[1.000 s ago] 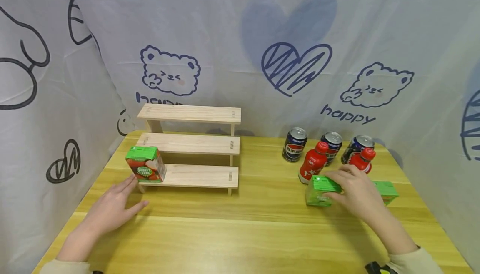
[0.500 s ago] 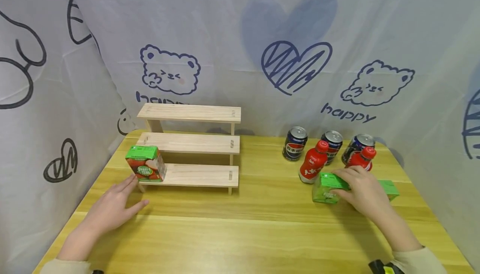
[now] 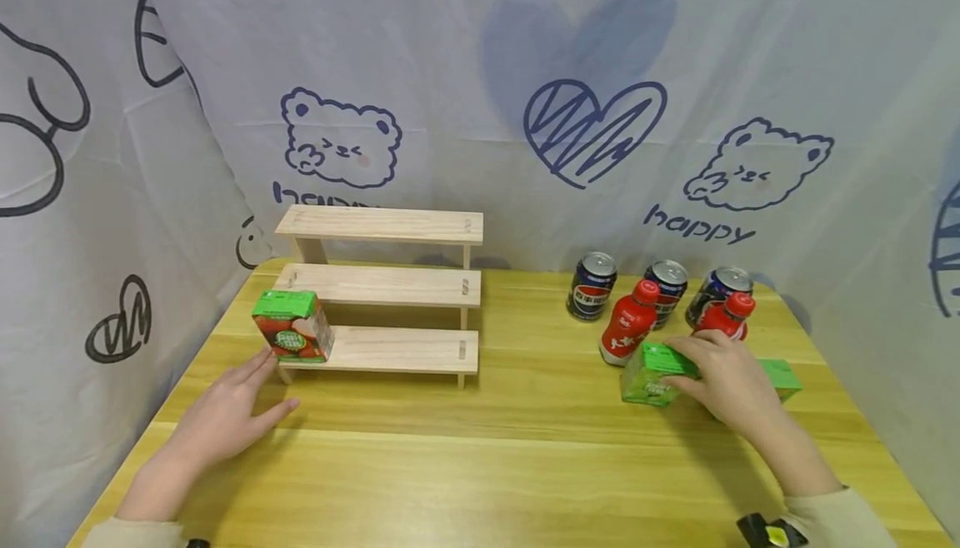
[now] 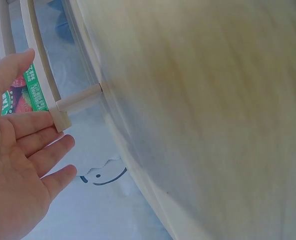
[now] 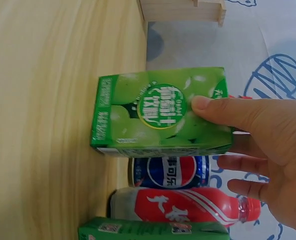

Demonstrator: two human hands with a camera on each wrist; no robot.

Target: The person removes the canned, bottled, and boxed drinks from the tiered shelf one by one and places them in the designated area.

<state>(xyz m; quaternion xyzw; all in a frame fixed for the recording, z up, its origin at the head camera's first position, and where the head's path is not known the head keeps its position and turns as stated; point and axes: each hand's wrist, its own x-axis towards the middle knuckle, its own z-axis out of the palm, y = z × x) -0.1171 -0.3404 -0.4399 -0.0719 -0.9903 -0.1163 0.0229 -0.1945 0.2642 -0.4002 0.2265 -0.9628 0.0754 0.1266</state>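
My right hand [image 3: 723, 381] pinches a green grape juice box [image 3: 647, 377] near its top, with the thumb on the printed face in the right wrist view. The box is upright, in front of a red-capped bottle [image 3: 628, 325]. At the lower left, my left hand [image 3: 221, 419] has its fingers extended, and the fingertips touch the left end of the wooden three-tier shelf [image 3: 405, 350]. A red and green juice box [image 3: 292, 327] stands on the left end of that shelf's lowest tier. The left wrist view also shows the left hand [image 4: 23, 155] at the shelf end.
Several drinks stand at the back right: a dark blue cola can [image 3: 591, 288], two more cans behind the bottles, and a second red bottle [image 3: 726, 317] partly hidden by my right hand. Another green-topped box [image 3: 782, 377] is right of that hand. A printed cloth hangs behind the table.
My right hand and the green juice box have shifted slightly right and away from me. My left hand and the red and green box stay where they were.
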